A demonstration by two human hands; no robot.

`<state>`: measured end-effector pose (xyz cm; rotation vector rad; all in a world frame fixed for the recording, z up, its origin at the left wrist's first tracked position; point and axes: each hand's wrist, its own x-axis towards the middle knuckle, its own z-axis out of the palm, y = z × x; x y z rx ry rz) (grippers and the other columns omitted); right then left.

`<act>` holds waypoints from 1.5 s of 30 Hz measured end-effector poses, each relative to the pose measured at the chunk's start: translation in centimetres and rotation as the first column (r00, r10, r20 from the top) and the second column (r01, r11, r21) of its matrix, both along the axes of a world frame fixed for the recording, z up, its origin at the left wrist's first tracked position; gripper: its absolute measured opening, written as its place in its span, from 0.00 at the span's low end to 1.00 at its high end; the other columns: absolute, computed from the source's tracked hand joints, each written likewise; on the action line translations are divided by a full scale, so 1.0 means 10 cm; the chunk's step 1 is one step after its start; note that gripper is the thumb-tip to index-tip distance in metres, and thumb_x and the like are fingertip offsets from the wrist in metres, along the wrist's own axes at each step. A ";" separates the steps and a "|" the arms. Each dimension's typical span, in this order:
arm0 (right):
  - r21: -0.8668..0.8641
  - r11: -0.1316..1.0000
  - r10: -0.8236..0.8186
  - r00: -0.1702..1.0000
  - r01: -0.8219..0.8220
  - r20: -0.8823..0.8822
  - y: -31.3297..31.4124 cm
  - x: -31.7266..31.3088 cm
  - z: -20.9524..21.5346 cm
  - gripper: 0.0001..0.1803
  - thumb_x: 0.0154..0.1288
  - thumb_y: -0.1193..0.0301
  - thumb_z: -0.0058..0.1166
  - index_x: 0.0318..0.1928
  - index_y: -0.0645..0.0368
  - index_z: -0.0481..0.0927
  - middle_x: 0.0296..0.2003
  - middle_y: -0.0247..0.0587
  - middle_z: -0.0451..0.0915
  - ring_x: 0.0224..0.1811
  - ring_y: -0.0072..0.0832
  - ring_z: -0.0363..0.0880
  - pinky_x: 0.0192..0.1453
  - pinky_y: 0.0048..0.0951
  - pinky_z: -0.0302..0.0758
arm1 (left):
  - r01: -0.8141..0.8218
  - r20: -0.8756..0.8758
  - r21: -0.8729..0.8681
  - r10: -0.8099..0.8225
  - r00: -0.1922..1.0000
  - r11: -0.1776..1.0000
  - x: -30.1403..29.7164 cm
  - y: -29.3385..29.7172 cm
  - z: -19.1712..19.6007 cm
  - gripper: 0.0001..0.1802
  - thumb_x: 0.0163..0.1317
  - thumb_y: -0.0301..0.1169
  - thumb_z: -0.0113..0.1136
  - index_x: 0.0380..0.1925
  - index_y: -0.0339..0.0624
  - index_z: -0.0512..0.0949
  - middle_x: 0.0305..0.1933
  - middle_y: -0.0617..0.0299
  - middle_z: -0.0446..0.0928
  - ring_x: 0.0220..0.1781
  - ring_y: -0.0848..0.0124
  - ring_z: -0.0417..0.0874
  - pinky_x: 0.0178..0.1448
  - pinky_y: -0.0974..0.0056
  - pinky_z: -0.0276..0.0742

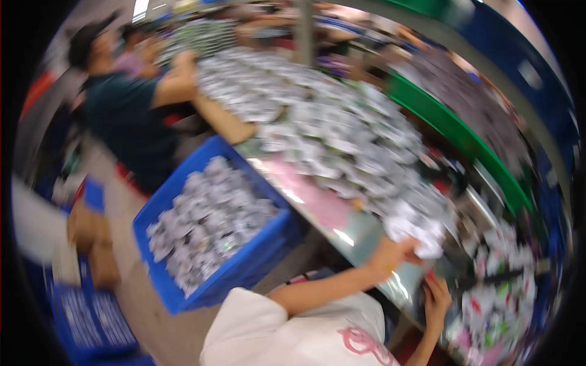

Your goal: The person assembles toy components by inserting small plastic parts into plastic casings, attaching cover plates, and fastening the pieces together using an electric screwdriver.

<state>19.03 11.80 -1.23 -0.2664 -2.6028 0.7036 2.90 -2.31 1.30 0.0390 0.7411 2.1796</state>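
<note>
My left hand (pixel 394 255) reaches over the table edge, fingers closed at the near side of a bright white, crumpled-looking piece (pixel 421 229). Blur hides exactly how the fingers meet it. To its right, my right hand (pixel 436 297) has its fingers bent together, with a small red spot at their tips; what they hold I cannot make out. Beyond my hands, a long heap of similar white pieces (pixel 342 128), with touches of green, covers the table (pixel 366 235). A pink sheet (pixel 311 189) lies along its near edge.
A blue crate (pixel 213 296) full of small white pieces stands left of the table. A co-worker in a dark shirt (pixel 122 116) works farther along. A green rail (pixel 452 119) runs behind the heap. White, red and green pieces (pixel 497 299) lie at right. Brown cartons (pixel 91 238) stand left.
</note>
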 end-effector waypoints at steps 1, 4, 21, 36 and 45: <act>-0.049 0.999 -0.016 1.000 0.015 -0.010 -0.01 0.02 -0.03 0.14 0.46 0.85 0.52 0.37 0.64 0.78 0.35 0.47 0.77 0.36 0.41 0.75 0.42 0.31 0.71 | -0.009 0.049 -0.005 0.010 0.999 1.000 0.01 0.03 0.05 0.12 0.50 0.23 0.57 0.36 0.36 0.72 0.29 0.59 0.74 0.31 0.65 0.78 0.32 0.56 0.80; -0.035 0.999 -0.034 0.986 0.029 -0.164 0.07 0.02 -0.32 0.08 0.48 0.84 0.49 0.32 0.68 0.77 0.30 0.47 0.77 0.33 0.36 0.75 0.42 0.29 0.69 | -0.048 0.018 0.060 0.047 0.999 0.997 -0.01 0.03 0.27 0.25 0.49 0.22 0.55 0.51 0.40 0.65 0.36 0.59 0.76 0.34 0.66 0.80 0.32 0.57 0.81; -0.418 0.874 -0.364 0.905 0.249 -0.221 0.01 -0.32 0.19 0.02 0.47 0.83 0.54 0.25 0.67 0.77 0.23 0.39 0.73 0.26 0.27 0.69 0.28 0.20 0.63 | -0.168 0.025 -0.143 0.173 0.985 0.975 -0.12 -0.01 -0.04 0.23 0.48 0.18 0.56 0.48 0.38 0.68 0.40 0.61 0.74 0.40 0.72 0.77 0.41 0.66 0.76; 0.064 0.997 0.061 0.932 -0.041 -0.356 -0.20 -0.95 0.83 0.16 0.34 0.86 0.53 0.32 0.70 0.77 0.29 0.45 0.76 0.28 0.36 0.74 0.28 0.29 0.73 | -0.258 -0.107 -0.189 0.241 0.965 0.947 0.12 0.18 0.00 0.12 0.48 0.16 0.55 0.34 0.37 0.72 0.32 0.65 0.73 0.31 0.78 0.72 0.34 0.73 0.68; 0.158 0.987 0.031 0.942 0.024 -0.334 -0.25 -0.85 0.84 0.19 0.32 0.82 0.56 0.33 0.64 0.79 0.30 0.40 0.75 0.28 0.33 0.72 0.27 0.27 0.71 | -0.274 -0.037 -0.168 0.271 0.962 0.947 0.17 0.17 0.00 0.11 0.48 0.16 0.55 0.34 0.37 0.72 0.31 0.65 0.72 0.31 0.76 0.73 0.34 0.72 0.67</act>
